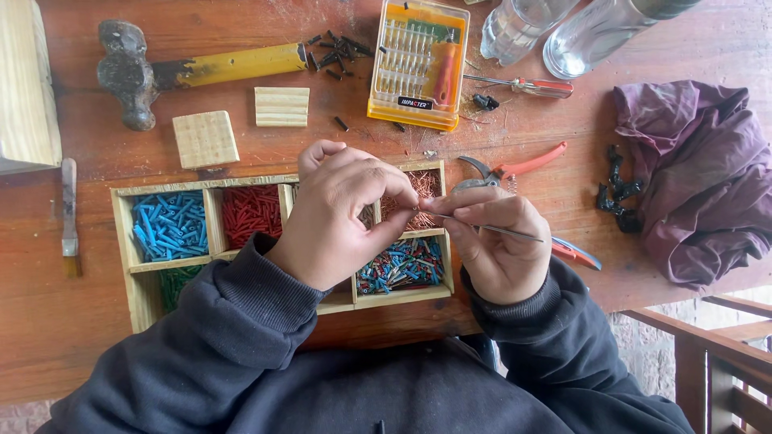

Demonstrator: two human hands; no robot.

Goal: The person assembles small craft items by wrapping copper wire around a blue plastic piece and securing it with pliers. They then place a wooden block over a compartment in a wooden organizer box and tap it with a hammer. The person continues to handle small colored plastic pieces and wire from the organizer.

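Observation:
My left hand (pixel 342 213) and my right hand (pixel 494 241) meet over a wooden compartment box (pixel 121 217). My right hand holds thin metal tweezers (pixel 515 233) with the tip pointing left toward my left fingertips. My left thumb and forefinger pinch something tiny at the tweezer tip; I cannot tell what. The box holds blue pieces (pixel 169 225), red pieces (pixel 251 213), green pieces (pixel 178 281), copper wire bits (pixel 422 189) and mixed coloured pieces (pixel 402 265).
On the wooden table lie a hammer with a yellow handle (pixel 193 71), two small wood blocks (pixel 205 138), black screws (pixel 338 50), a yellow screwdriver bit case (pixel 418 64), a red-handled screwdriver (pixel 535 86), orange pruning shears (pixel 523 167), two clear bottles (pixel 563 32), a purple cloth (pixel 700 177).

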